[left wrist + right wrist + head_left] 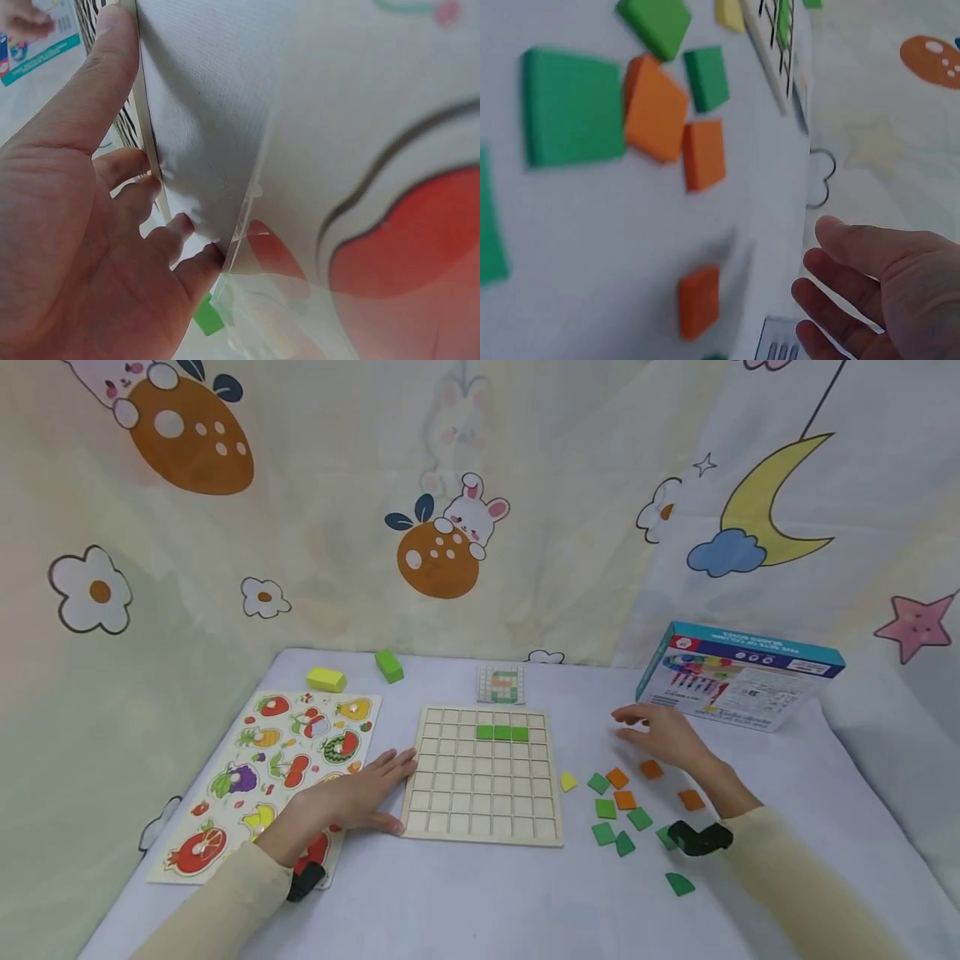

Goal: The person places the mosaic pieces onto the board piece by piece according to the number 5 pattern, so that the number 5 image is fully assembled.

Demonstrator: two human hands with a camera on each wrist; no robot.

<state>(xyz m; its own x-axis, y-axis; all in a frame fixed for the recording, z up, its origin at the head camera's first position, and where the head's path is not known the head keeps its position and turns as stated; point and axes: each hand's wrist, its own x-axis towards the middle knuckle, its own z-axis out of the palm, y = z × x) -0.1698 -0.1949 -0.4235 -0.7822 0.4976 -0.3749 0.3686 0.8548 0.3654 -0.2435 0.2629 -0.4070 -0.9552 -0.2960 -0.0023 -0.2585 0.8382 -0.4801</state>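
A wooden grid board (480, 793) lies in the middle of the table, with three green square tiles (502, 733) in a row near its top. My left hand (360, 793) rests against the board's left edge, fingers spread and thumb at the lower corner; the left wrist view shows its thumb (112, 60) along that edge. Over the table right of the board hovers my right hand (663, 735), fingers loosely bent, nothing between them in the right wrist view. Below it are scattered orange tiles (625, 800), green tiles (606, 809) and a yellow piece (568, 782).
A fruit picture board (300, 735) lies at left, partly under my left forearm. Behind it sit a yellow block (326, 679) and a green block (389, 666). A small pattern card (501, 685) lies beyond the grid board. A printed box (742, 677) stands at back right.
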